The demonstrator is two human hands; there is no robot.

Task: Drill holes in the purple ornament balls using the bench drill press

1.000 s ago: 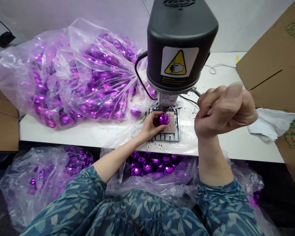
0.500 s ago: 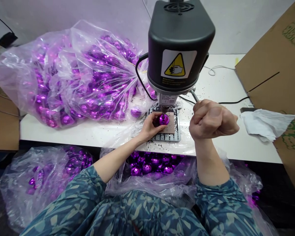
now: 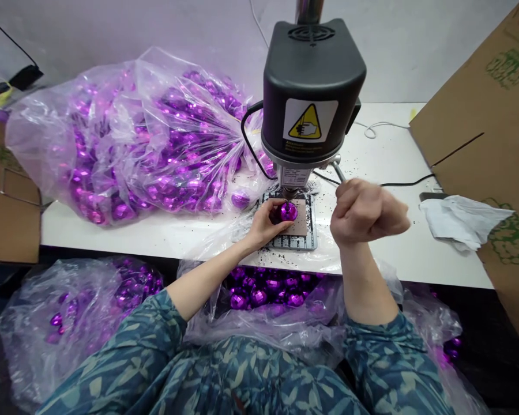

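My left hand [image 3: 264,223] pinches a shiny purple faceted ball [image 3: 288,211] and holds it on a small brown pad on the drill press base plate [image 3: 308,238], right under the spindle. The black drill press head [image 3: 313,92] with a yellow warning sticker stands above it. To the right of the ball, my right hand [image 3: 365,210] is clenched in a fist around the press's metal feed lever [image 3: 338,171].
A big clear bag of purple balls [image 3: 134,150] lies on the white table [image 3: 164,235] at left. More bagged balls [image 3: 268,288] sit below the table edge on my lap. A cardboard box [image 3: 488,155] and white tissue [image 3: 458,222] are at right. Black shavings litter the table.
My right hand has swung the lever down and toward the table, from high near the camera to level with the base plate. The left hand and ball have stayed put.
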